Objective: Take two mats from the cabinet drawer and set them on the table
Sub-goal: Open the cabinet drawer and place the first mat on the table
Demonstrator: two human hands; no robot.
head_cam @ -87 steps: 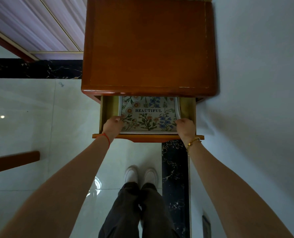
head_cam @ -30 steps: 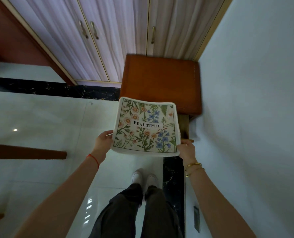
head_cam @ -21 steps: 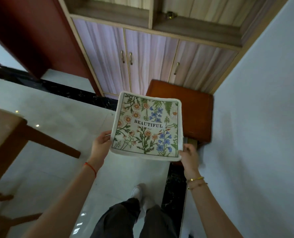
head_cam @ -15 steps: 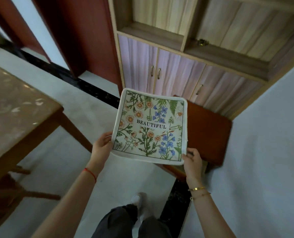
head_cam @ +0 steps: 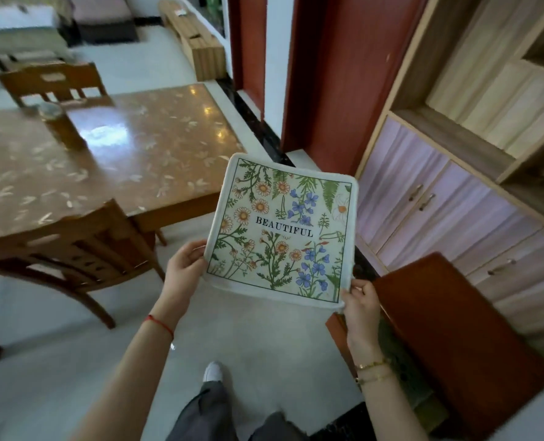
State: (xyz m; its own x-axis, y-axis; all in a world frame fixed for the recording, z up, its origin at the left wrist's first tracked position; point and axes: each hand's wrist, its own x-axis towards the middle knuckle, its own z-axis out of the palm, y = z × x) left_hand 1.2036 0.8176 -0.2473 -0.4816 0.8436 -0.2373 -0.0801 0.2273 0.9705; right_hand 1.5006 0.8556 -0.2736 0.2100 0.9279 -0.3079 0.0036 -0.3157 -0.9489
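The mat [head_cam: 283, 230], a floral square printed BEAUTIFUL, is held in the air just off the near right corner of the tabletop [head_cam: 121, 154], not yet over it and touching nothing but the hands. The left hand [head_cam: 183, 268] has its grip closed on the mat's lower left edge and the right hand [head_cam: 359, 305] pinches the lower right corner, so the whole far half hangs unsupported and tilts up toward the tabletop. Only one printed face shows, and I cannot tell whether a second mat lies stacked under it. If one does, the main risk is that it slides out from below during the carry, since both grips sit on the same near edge and nothing clamps the far side. If none does, the job is only half done and a return to the cabinet [head_cam: 455, 329], which stands well to the right of the tabletop, is needed. A chair [head_cam: 83, 246] is pushed in along the tabletop's near edge, and its back could catch the drooping mat or a leg on the approach. A blurred jar [head_cam: 57, 122] stands on the left part of the tabletop, so a mat swept in from the right could nudge it if laid too far across.
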